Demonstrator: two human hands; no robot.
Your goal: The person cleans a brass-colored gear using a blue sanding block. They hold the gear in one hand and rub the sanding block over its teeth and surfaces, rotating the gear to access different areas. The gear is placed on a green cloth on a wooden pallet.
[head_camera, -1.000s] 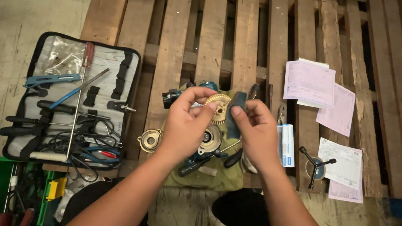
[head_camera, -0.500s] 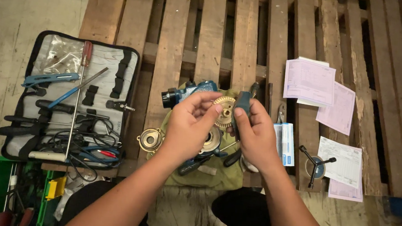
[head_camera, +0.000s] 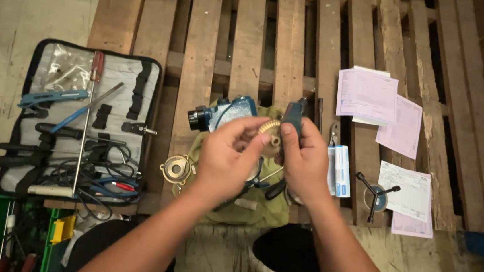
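Tool case (head_camera: pixel 143 70) open with tools (head_camera: pixel 64 133), left hand (head_camera: pixel 226 158) and right hand (head_camera: pixel 306 158) pinching brass gear (head_camera: pixel 269 133), green cloth (head_camera: pixel 248 208) beneath, papers (head_camera: pixel 371 100) right

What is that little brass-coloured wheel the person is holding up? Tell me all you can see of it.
The gear is a small toothed wheel, brass-coloured and metallic-looking, with teeth along its rim. It is held in the air above an olive cloth on a wooden pallet. The left hand pinches it from the left; the right hand grips it from the right, thumb on its face. Much of it is hidden by fingers.
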